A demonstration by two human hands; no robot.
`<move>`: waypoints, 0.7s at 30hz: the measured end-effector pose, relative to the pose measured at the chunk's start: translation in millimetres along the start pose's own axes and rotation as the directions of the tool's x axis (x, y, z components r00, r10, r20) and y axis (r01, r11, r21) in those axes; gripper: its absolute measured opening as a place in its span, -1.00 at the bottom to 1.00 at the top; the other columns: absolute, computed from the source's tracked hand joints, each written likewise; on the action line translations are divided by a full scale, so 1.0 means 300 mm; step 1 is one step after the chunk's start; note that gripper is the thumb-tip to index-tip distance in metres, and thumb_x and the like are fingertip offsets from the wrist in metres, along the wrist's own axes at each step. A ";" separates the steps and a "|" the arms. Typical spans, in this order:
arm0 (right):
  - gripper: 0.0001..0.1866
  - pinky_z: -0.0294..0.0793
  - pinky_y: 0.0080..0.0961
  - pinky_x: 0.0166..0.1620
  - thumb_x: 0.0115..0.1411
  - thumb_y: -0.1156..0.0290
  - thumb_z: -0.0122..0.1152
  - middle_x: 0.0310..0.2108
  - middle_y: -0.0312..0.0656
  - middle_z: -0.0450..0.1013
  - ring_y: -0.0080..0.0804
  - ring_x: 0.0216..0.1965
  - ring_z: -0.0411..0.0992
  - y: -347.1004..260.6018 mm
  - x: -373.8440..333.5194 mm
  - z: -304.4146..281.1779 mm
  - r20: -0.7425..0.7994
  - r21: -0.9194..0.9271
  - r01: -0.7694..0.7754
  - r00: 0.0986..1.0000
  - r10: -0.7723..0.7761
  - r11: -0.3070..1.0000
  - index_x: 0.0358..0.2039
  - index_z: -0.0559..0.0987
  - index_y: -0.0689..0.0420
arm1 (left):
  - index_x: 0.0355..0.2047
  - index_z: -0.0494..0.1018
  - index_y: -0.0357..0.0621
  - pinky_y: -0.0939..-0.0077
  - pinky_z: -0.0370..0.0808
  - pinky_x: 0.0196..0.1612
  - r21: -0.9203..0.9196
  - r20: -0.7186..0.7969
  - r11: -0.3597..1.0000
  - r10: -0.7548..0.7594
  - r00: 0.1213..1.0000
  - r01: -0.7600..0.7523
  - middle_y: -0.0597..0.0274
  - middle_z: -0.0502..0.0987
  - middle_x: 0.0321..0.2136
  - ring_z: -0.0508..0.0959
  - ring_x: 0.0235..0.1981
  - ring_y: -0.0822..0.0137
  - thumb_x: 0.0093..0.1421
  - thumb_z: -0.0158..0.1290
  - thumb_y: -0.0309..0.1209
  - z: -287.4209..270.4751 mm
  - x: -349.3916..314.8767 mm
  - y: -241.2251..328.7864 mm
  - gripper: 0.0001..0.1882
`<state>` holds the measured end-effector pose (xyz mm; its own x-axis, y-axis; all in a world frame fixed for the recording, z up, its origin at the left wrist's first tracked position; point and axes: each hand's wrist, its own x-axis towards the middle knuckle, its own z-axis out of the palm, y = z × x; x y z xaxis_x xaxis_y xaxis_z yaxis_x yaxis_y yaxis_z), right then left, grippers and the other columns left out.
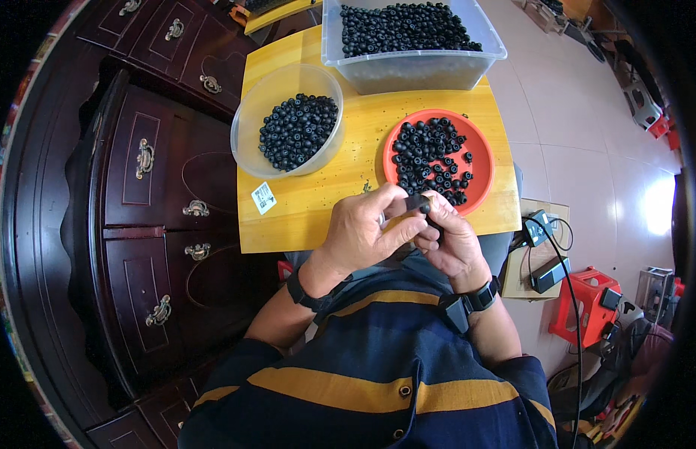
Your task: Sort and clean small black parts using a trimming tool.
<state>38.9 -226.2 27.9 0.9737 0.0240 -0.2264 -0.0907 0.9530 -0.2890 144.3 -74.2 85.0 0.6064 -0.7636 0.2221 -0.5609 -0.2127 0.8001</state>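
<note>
Over the table's (299,233) near edge, the right hand (457,251) pinches a small black bead (425,209) between thumb and fingers; the left hand's (359,228) curl beside it, but I cannot tell what they grip. A loose pinch could drop the bead off that edge; a stray knuckle could jog the red plate (485,159) near the right edge.

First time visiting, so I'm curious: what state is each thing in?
Left hand: curled
Right hand: apparently closed around a dark piece
Red plate: partly covered with black beads
Round tub: open, part-filled
Large box: open, part-filled
Cabinet drawers: shut
White label: lying flat
</note>
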 end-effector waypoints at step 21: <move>-0.81 0.23 -0.74 -0.52 0.42 0.22 0.08 -0.33 -0.33 0.41 -0.70 -0.54 0.24 0.007 0.011 -0.004 -0.090 -0.010 -0.038 0.995 0.037 0.999 -0.23 0.45 0.08 | -0.04 0.42 -0.30 0.58 0.42 -0.51 -0.111 -0.564 0.993 -0.022 0.826 -0.050 0.30 0.47 -0.52 0.39 -0.66 0.52 0.22 0.17 -0.52 -0.247 0.091 -0.068 -0.69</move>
<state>41.6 -224.5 25.6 0.9469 0.0320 -0.3200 -0.1298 0.9484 -0.2893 214.0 -45.5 116.2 0.8305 -0.2821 0.4802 -0.5244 -0.1058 0.8448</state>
